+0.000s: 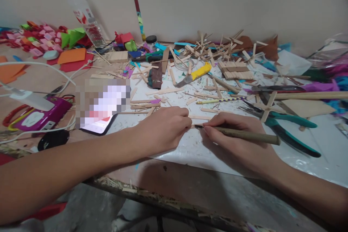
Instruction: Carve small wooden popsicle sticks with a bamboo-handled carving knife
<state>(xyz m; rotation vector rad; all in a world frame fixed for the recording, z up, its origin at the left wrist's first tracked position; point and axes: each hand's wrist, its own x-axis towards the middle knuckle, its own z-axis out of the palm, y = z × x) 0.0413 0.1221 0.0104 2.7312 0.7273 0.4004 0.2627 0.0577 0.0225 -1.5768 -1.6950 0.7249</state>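
Your right hand (pixel 241 148) pinches a wooden-handled craft knife (pixel 251 136), its dark tip pointing left at the wooden strip (pixel 193 126) between your hands. Your left hand (pixel 167 127), knuckles up, curls closed over that strip's end. Behind, near the wall, stand a labelled plastic bottle (pixel 83 12) and a black-lidded jar (pixel 151 44), their contents unclear.

A plastic bottle (pixel 88 23) I'm watching from afar is standing near folded paper pieces (pixel 45 38), a phone (pixel 95 127) is glowing near a purple power strip (pixel 59 110), orange paper (pixel 71 56) is overlapping red paper (pixel 78 66)
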